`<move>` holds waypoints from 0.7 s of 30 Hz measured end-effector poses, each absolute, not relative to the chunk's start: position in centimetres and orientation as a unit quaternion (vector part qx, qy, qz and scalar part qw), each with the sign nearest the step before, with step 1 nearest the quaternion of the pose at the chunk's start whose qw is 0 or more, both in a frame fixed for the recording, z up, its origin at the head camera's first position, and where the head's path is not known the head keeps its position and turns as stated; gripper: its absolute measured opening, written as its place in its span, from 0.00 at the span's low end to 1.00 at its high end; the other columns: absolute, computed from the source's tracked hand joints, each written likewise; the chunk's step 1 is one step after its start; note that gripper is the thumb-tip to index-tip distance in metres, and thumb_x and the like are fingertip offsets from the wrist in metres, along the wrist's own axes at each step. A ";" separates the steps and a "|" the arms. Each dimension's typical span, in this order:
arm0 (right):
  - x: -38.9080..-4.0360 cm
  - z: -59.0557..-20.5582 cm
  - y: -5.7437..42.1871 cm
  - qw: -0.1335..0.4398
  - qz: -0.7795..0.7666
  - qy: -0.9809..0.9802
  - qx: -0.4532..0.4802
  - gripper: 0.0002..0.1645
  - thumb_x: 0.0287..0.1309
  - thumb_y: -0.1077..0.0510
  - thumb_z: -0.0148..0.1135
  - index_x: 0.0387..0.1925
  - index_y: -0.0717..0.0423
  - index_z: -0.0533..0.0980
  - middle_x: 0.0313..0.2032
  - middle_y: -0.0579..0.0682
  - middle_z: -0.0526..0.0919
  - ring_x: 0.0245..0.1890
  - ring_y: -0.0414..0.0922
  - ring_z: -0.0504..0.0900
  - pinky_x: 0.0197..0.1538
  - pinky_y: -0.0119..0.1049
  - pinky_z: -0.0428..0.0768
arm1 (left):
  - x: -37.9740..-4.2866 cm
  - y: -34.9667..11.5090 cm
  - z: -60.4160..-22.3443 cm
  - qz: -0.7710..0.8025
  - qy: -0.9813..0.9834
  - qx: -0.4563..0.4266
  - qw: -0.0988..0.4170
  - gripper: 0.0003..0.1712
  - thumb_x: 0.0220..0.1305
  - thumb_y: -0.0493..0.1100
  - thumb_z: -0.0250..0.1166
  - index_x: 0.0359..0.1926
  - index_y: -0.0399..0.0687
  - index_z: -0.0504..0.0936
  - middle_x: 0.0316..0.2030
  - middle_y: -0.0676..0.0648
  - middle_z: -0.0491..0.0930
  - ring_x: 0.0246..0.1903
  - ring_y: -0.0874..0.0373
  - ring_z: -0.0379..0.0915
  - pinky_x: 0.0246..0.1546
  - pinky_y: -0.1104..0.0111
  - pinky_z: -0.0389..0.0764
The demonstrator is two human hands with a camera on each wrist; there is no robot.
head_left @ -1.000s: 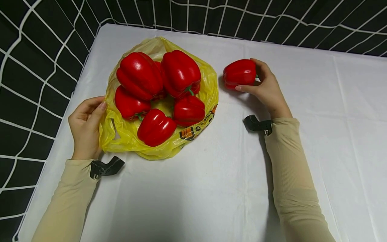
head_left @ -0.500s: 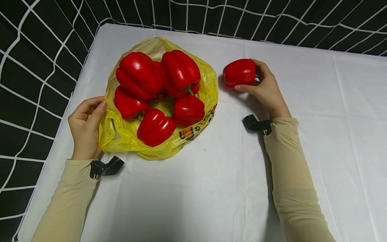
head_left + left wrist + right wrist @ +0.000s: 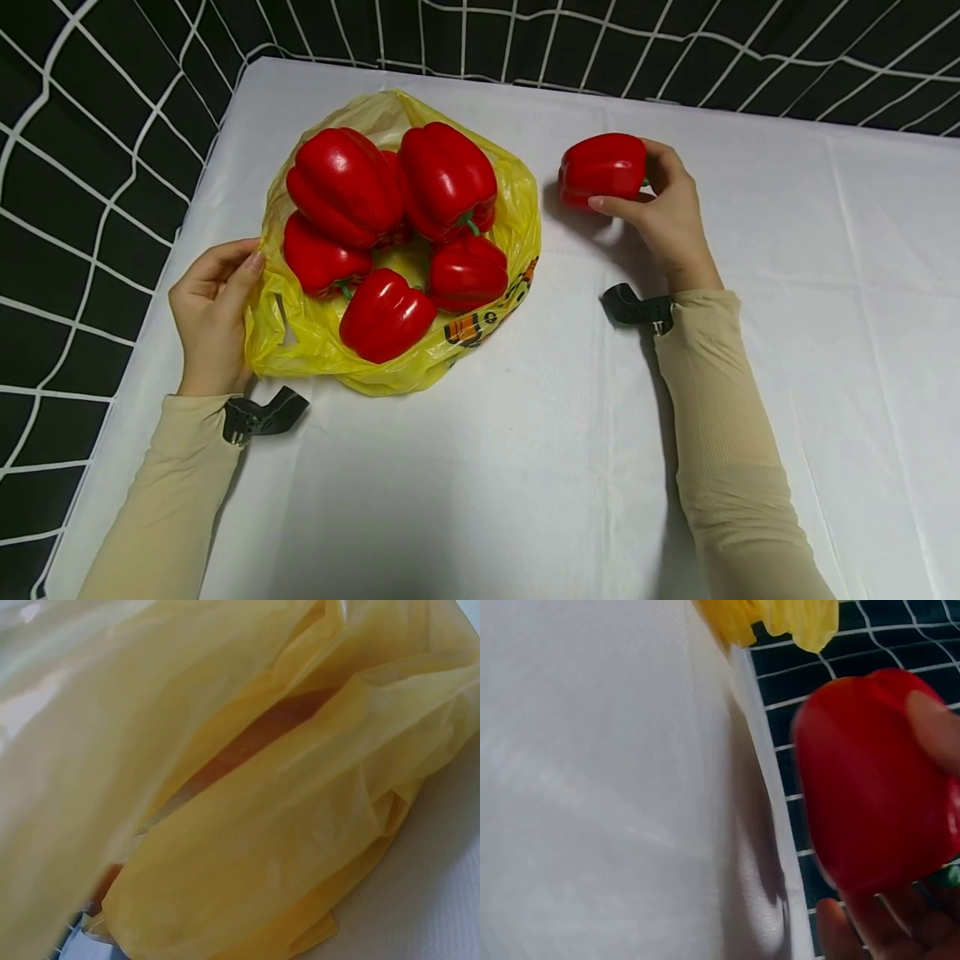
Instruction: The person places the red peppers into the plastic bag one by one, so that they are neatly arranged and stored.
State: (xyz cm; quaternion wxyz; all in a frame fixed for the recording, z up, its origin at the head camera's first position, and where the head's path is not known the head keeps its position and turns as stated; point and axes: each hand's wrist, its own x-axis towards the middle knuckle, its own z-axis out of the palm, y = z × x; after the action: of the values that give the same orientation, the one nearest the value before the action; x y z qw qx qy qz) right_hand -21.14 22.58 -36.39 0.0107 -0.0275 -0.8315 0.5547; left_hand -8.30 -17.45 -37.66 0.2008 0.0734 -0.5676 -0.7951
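Note:
My left hand [image 3: 213, 312] pinches the left edge of a thin yellow plastic bag [image 3: 300, 350] between thumb and fingers. The bag lies open, and several red bell peppers [image 3: 345, 187] with green stems sit in it. Its yellow film [image 3: 247, 855] fills most of the left wrist view and hides the fingers there. To the right of the bag, my right hand [image 3: 667, 200] grips a single red bell pepper [image 3: 600, 167] on its side, thumb in front and fingers behind the stem end. In the right wrist view this pepper [image 3: 870, 787] stands clear of the cloth.
A white cloth [image 3: 510, 467] covers the table. White netting [image 3: 562, 37] over black runs along the far and left edges. A black wrist camera is strapped on each sleeve, the left one [image 3: 262, 414] near the bag, the right one [image 3: 633, 307] below the held pepper.
My right hand has raised the bell pepper and moved it slightly away from me and to the right. The left hand and the bag have stayed in place.

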 end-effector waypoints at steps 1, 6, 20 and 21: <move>-21.1 -36.3 22.5 0.015 0.561 -0.827 -0.029 0.45 0.43 0.60 0.74 0.64 0.52 0.64 0.60 0.50 0.70 0.58 0.44 0.67 0.57 0.34 0.72 | -8.3 -17.5 -37.7 -0.796 -0.566 0.074 0.201 0.09 0.58 0.31 0.65 0.39 0.29 0.82 0.36 0.41 0.81 0.37 0.54 0.75 0.42 0.75 0.78; -20.9 -35.6 22.2 0.023 0.574 -0.818 -0.030 0.45 0.43 0.61 0.74 0.64 0.51 0.64 0.60 0.50 0.70 0.60 0.44 0.66 0.59 0.35 0.71 | -8.3 -17.4 -37.7 -0.799 -0.561 0.076 0.201 0.09 0.58 0.31 0.65 0.39 0.28 0.82 0.36 0.41 0.81 0.36 0.54 0.75 0.41 0.75 0.78; -19.5 -32.3 20.8 0.075 0.648 -0.757 0.023 0.45 0.36 0.67 0.76 0.60 0.53 0.70 0.57 0.53 0.73 0.58 0.48 0.69 0.58 0.36 0.73 | -8.3 -17.4 -37.6 -0.804 -0.554 0.073 0.202 0.09 0.58 0.31 0.65 0.39 0.28 0.82 0.36 0.40 0.81 0.36 0.54 0.75 0.41 0.75 0.78; -19.4 -32.1 20.7 0.078 0.652 -0.754 0.027 0.44 0.35 0.67 0.77 0.59 0.54 0.70 0.57 0.53 0.73 0.58 0.48 0.69 0.57 0.36 0.73 | -8.3 -17.4 -37.6 -0.804 -0.555 0.072 0.202 0.09 0.58 0.31 0.65 0.39 0.28 0.82 0.36 0.40 0.81 0.36 0.54 0.75 0.41 0.75 0.78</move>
State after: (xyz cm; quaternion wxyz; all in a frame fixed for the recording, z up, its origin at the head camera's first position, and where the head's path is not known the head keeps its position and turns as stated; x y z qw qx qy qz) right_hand -19.36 20.65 -32.11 0.0777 0.0272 -0.7536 0.6522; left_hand -8.33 -17.38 -37.59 0.2020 0.0725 -0.5551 -0.8036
